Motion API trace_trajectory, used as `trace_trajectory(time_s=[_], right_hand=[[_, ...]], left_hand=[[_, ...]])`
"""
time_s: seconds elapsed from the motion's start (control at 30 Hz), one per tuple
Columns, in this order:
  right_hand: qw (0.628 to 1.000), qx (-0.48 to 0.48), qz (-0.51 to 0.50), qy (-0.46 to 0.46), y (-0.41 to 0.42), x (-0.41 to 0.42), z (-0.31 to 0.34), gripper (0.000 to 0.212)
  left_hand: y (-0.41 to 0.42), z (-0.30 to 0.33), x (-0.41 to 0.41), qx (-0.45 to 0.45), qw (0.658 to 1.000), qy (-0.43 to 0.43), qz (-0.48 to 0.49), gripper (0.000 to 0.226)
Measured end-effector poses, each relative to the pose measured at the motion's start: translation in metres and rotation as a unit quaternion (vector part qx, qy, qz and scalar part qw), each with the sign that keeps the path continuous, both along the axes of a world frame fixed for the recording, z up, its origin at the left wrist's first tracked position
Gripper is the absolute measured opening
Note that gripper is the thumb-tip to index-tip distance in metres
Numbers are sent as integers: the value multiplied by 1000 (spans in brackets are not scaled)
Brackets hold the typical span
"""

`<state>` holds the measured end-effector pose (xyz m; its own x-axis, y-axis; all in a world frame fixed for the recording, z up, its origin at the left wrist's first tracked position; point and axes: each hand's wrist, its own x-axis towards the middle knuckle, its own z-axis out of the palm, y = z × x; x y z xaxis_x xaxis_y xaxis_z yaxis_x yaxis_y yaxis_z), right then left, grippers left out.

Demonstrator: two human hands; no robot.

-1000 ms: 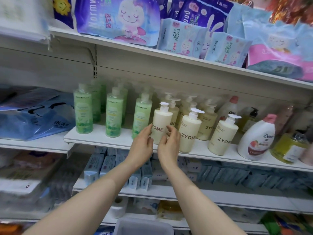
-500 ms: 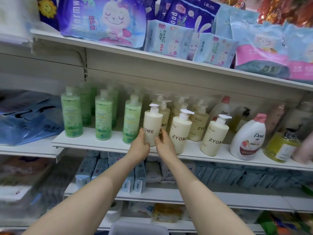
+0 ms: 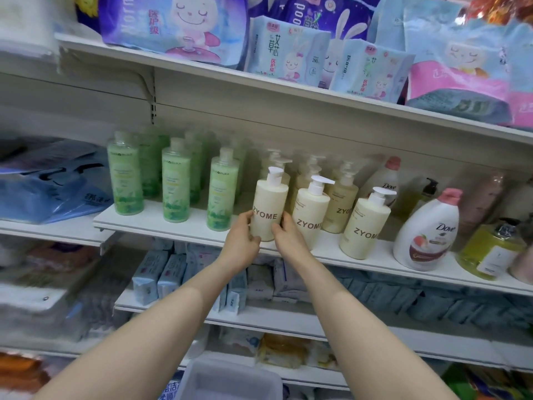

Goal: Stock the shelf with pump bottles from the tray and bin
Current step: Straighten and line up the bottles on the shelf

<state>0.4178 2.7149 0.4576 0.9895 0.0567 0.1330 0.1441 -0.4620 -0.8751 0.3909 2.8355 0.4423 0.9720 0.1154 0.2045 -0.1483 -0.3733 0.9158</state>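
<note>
ZYOME pump bottle [image 3: 269, 207] upright on shelf [image 3: 173, 228], fingers of left hand [image 3: 241, 243] and right hand [image 3: 290, 241] curled round lower body. Likely heavy, smooth; grip body, not pump.

**White shelf, stocked along its front**

The white shelf [image 3: 184, 230] carries cream ZYOME pump bottles [image 3: 310, 215] at its middle. Left of them stand green bottles [image 3: 176, 180]; right of them a white Dove bottle [image 3: 425, 229], then a yellow bottle [image 3: 490, 251].

We're seeing green bottles [image 3: 176, 180] sitting left of the Dove bottle [image 3: 426, 229], bunny-print packs [image 3: 288, 53] lying above it.
</note>
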Motion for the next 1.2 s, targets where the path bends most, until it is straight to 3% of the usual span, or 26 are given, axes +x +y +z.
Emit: trace_trajectory(time_s=[0.47,0.67,1.0,1.2], right_hand=[[999,0,29,21,-31,8,1,41],[999,25,14,32,-18,6,-2,46],[998,-12,52,37,-20,6,3,51],[999,-19,35,-29,-22,5,50,55]], left_hand=[[-16,4,7,0,1000,29,-1,61],[-5,3,16,-1,998,27,-52,67],[-2,6,17,-15,999,34,-37,62],[1,47,24,2,1000,-4,-14,57]])
